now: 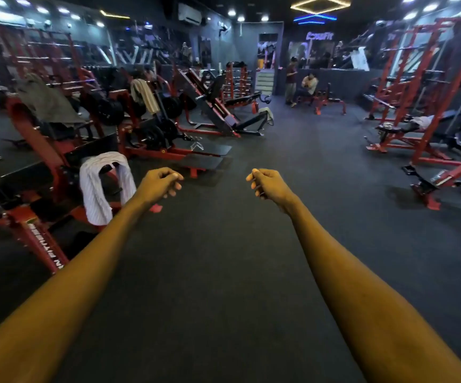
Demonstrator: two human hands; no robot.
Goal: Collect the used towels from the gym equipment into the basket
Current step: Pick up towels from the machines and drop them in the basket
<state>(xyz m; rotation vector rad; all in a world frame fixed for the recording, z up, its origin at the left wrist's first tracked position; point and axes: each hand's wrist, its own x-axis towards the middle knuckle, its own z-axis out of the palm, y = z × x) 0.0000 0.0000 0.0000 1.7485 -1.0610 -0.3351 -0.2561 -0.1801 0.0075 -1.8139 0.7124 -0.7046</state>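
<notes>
Head view: a person's bare left hand (159, 183) and right hand (268, 185) reach forward at mid-frame above a dark rubber gym floor (223, 272), both loosely curled with fingers bent inward and nothing held in either.

The nearest of the task's things, a white ribbed towel (96, 186), hangs draped over a red steel machine frame (38, 239) at left centre, just beside the left hand but apart from it. Further up the left side an olive-grey towel (48, 102) lies over a padded machine, and a beige striped towel (143, 95) hangs from another. A pale towel (268, 113) rests on a leg-press sled near upper centre, and a light cloth (422, 121) lies on a black bench at right.

No basket shows anywhere in the frame, so where the towels should go cannot be told from here.

Likely trouble: the white towel loops around the frame's arm, and a quick tug could snag it or drop it to the floor. The distant, dull-coloured towels could be overlooked in the low light. Two people (302, 85) at upper centre may be in the way.
</notes>
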